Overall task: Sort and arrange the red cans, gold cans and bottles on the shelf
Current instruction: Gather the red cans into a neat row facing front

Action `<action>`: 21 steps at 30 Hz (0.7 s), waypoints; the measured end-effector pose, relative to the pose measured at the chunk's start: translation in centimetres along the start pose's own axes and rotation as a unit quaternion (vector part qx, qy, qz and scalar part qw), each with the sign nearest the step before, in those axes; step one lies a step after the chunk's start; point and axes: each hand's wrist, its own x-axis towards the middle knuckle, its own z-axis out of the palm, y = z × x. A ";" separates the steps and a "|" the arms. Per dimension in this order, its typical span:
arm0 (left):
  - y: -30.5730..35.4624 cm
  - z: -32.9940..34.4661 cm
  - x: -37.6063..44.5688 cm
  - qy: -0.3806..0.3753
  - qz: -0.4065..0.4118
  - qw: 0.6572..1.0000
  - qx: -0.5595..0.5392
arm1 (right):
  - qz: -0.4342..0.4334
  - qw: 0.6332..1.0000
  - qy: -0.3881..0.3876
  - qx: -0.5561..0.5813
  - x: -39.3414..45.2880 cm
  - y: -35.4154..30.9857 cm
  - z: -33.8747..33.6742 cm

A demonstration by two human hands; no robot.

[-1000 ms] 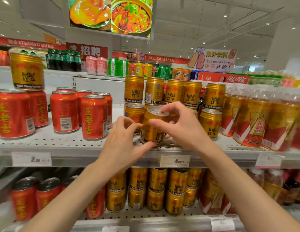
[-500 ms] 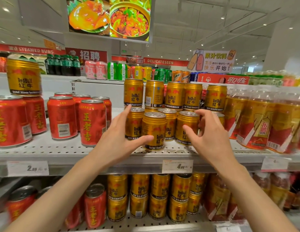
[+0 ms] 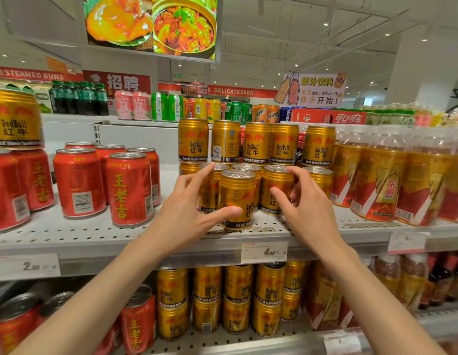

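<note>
The short gold ribbed metal can (image 3: 237, 198) stands upright at the front edge of the white perforated metal shelf (image 3: 94, 237), just ahead of a cluster of matching gold cans (image 3: 276, 188). A second ago it was tilted and lifted between both hands; now it sits flat on its base. The left hand (image 3: 187, 213) has its thumb laid across the can's lower front and its fingers reaching up beside the can behind, loosely spread rather than clamped. The right hand (image 3: 306, 206) has moved off the front can and curls its fingers around the neighbouring gold can to the right, touching its side. More gold cans (image 3: 257, 142) are stacked on top at the back. Tall red printed cans (image 3: 129, 189) stand well apart to the left, and shrink-wrapped packs of gold-labelled bottles (image 3: 376, 175) crowd the right end of the shelf.
</note>
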 end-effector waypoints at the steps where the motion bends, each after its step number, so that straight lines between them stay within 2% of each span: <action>1: 0.0 0.0 -0.1 0.002 0.002 1.000 0.001 | 0.000 1.000 -0.001 0.001 -0.1 -0.1 0.0; 4: 0.2 0.1 -0.4 0.012 0.012 1.000 0.016 | 0.021 0.999 -0.028 0.021 -0.3 -0.2 -0.3; 8: 0.4 -0.1 -1.0 0.040 0.028 0.999 0.012 | 0.104 0.975 -0.076 0.180 -1.1 -0.6 -1.4; 10: 0.3 -0.4 -1.5 0.080 0.035 0.996 -0.026 | 0.124 0.956 -0.092 0.251 -1.9 -1.5 -2.0; 14: 0.4 -1.4 -4.0 0.151 0.004 0.980 -0.130 | 0.109 0.937 -0.094 0.318 -4.2 -3.2 -2.6; 17: 0.6 -2.3 -7.0 0.133 -0.007 0.973 -0.191 | 0.109 0.930 -0.093 0.339 -5.9 -4.7 -2.6; 21: -0.9 -3.5 -10.8 0.109 -0.028 0.970 -0.217 | 0.106 0.925 -0.176 0.320 -8.7 -6.8 -1.0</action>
